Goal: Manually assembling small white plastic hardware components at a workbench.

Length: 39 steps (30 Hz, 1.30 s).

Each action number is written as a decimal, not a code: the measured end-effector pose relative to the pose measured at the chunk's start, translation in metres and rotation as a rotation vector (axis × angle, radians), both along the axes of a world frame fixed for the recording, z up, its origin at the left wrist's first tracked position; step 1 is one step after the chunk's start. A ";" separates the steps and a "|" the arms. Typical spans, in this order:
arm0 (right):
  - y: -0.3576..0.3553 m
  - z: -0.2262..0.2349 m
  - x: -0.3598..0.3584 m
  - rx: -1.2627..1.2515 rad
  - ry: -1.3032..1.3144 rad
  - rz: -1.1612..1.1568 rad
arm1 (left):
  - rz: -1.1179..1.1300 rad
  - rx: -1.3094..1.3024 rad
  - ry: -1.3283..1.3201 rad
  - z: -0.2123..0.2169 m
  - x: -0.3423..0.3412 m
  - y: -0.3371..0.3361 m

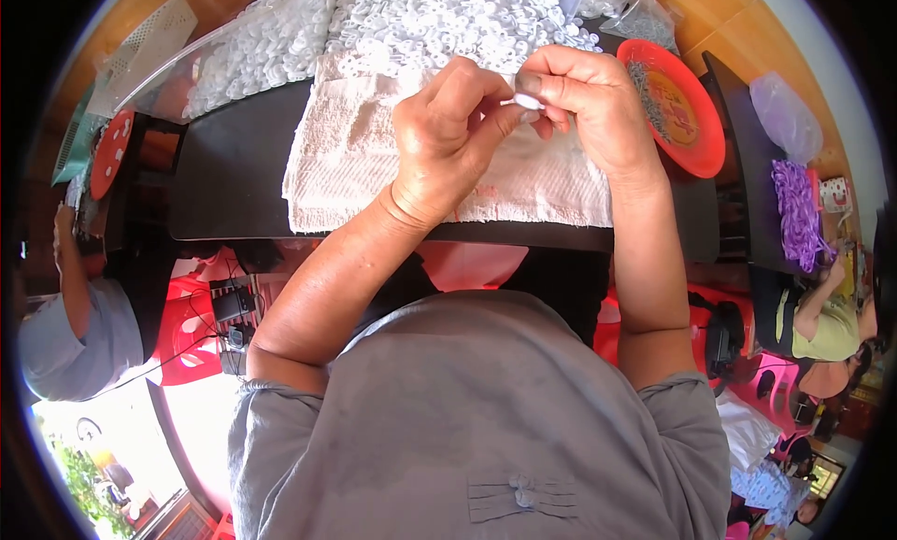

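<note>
Above a cream towel (355, 166), both my hands meet at their fingertips around a small white plastic piece (528, 101). My left hand (453, 129) pinches it from the left, with the thumb along its lower side. From the right, my right hand (598, 101) closes thumb and fingers on it. The fingers cover part of the piece, so its full shape cannot be made out. Just beyond the hands lies a big heap of small white ring-shaped plastic parts (448, 21). Thin metal pieces (645, 96) lie in a red plate (708, 143) beside my right hand.
The towel lies on a dark table (234, 180). Clear plastic bags (645, 21) sit at the far right. Purple strands (797, 213) hang by another person (832, 320) at right. A second person (79, 334) is at left, near another red plate (112, 155).
</note>
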State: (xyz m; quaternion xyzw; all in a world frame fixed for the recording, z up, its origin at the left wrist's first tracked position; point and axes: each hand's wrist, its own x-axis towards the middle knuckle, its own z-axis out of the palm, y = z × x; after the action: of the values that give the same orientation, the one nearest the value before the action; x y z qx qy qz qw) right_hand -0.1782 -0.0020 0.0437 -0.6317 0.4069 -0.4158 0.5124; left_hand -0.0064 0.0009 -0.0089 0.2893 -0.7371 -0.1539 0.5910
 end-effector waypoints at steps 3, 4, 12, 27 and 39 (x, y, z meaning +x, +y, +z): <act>0.004 0.001 0.005 -0.027 -0.025 0.012 | -0.013 0.089 0.080 0.002 -0.004 0.004; 0.004 0.001 0.005 -0.035 0.011 -0.010 | -0.004 0.139 0.077 0.004 -0.004 0.005; -0.010 -0.019 0.015 -0.100 0.175 -0.227 | 0.138 0.459 0.094 0.001 -0.005 -0.008; -0.010 -0.012 0.002 -0.453 0.319 -0.479 | 0.054 0.467 -0.245 0.000 0.034 -0.004; -0.015 -0.019 -0.005 -0.352 0.275 -0.119 | -0.099 0.725 -0.103 0.006 0.035 0.006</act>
State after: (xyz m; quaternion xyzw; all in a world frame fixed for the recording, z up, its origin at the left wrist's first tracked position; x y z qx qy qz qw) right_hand -0.1828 -0.0168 0.0247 -0.7369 0.4306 -0.4200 0.3085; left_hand 0.0283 0.0073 -0.0034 0.4513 -0.6766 -0.4186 0.4041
